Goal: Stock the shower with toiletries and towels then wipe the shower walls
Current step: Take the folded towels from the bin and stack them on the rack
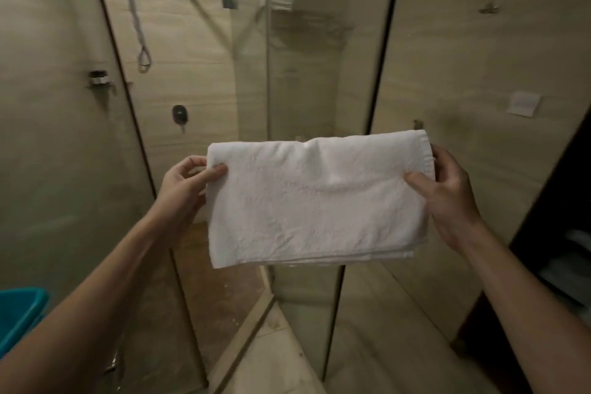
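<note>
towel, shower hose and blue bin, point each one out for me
towel (316,198), head view, middle of its front face
shower hose (136,21), head view, hanging stretch above its loop
blue bin (19,313), head view, its side wall

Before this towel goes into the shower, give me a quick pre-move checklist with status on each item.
1. Left hand pinches the towel at its left edge: ok.
2. Right hand grips the right edge: ok.
3. Towel folded and held roughly level: ok.
4. Opening through the shower glass wide enough to pass: cannot tell, reflections confuse it.
5. Wire rack inside has room: cannot tell, blurred.
6. Teal bin out of the way, low at the left: ok.
</note>
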Demonstrator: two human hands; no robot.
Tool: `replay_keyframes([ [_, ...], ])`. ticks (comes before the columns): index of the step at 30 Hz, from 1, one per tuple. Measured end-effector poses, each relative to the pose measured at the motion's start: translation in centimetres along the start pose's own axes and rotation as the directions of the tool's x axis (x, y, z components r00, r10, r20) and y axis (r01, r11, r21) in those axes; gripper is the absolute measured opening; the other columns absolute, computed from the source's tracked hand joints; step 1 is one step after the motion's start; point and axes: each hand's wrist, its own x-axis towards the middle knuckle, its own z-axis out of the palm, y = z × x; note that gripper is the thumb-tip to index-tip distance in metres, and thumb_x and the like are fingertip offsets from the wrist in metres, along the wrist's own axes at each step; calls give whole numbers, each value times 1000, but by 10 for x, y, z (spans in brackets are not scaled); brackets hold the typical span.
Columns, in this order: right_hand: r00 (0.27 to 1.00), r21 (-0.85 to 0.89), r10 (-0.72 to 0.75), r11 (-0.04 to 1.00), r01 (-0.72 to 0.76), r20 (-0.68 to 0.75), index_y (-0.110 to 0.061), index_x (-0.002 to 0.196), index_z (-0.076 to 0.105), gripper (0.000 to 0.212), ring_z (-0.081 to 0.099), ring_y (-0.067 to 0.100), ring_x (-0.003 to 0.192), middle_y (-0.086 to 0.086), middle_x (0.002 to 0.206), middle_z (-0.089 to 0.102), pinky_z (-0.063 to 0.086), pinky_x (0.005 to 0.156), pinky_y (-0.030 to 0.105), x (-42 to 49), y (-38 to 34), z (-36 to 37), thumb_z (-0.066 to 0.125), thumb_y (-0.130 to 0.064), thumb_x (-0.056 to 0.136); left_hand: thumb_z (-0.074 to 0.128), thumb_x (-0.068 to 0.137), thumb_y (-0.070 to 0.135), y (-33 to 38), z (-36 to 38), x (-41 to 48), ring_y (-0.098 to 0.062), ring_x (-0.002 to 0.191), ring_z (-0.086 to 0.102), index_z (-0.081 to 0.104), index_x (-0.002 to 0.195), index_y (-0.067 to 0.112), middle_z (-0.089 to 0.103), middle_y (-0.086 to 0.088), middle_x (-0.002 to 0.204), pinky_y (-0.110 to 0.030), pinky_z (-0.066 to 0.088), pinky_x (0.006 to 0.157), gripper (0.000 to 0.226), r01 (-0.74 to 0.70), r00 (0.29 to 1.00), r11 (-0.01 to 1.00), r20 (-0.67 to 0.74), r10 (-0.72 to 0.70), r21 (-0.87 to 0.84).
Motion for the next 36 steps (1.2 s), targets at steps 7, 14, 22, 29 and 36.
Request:
replay_keyframes([
  [7,955,-24,82,995,-93,-286,-37,104,65,38,69,14,91,-9,101,70,56,70,30,-7,29,-78,65,-3,85,75,86,15,-37,106,28,-18,79,69,62,103,8,74,-3,88,-27,56,61,22,26,990,1000,141,-26,4],
  [14,875,19,149,987,-158,-460,-32,118,66,41,68,19,95,-4,108,71,55,69,35,32,67,-166,65,-12,82,76,86,16,-58,225,75,-14,71,68,63,97,14,74,-2,87,-26,52,56,18,-20,962,1000,274,18,5],
  [22,841,-7,121,989,-147,-527,-35,128,60,44,64,17,97,-10,111,66,51,72,34,132,116,-274,64,-18,87,76,87,20,-97,389,143,-17,77,67,61,106,10,74,-4,95,-34,51,64,26,-31,964,999,262,36,-23],
  [29,884,-70,88,988,-135,-459,-42,115,59,38,61,10,98,-17,107,64,49,72,30,234,151,-336,64,-15,88,74,88,22,-132,483,212,-14,76,66,60,105,15,70,-3,96,-31,51,61,23,35,975,996,221,-16,-82],
  [36,913,-97,85,986,-134,-399,-40,108,66,35,67,13,98,-13,106,70,57,77,36,355,204,-330,66,-15,84,74,88,30,-160,522,319,-18,87,66,61,109,19,69,-1,103,-35,52,64,27,23,992,1000,126,-22,-9],
])
